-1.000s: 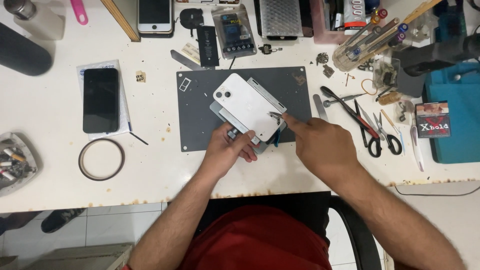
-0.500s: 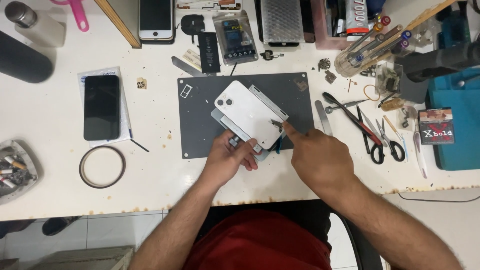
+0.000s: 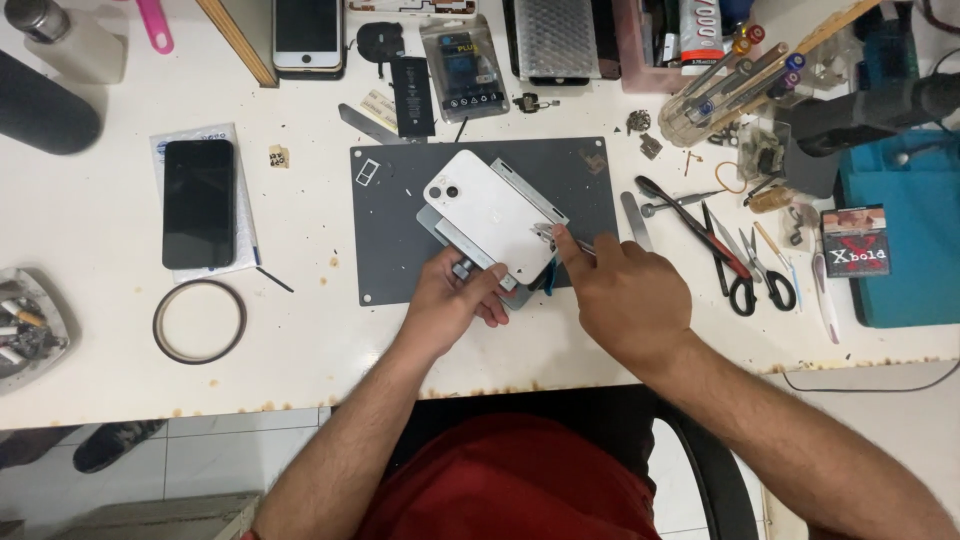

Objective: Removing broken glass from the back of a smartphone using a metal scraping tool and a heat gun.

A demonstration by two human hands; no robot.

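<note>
Left hand (image 3: 455,300) grips the metal clamp (image 3: 470,255) under the white phone (image 3: 492,218); right hand (image 3: 625,295) pinches a thin tool (image 3: 560,238) at its edge. A slip there could gouge the back.

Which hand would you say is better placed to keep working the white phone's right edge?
Probably the right hand: its tool tip already meets the white phone there, while the left hand steadies the lower end.
</note>
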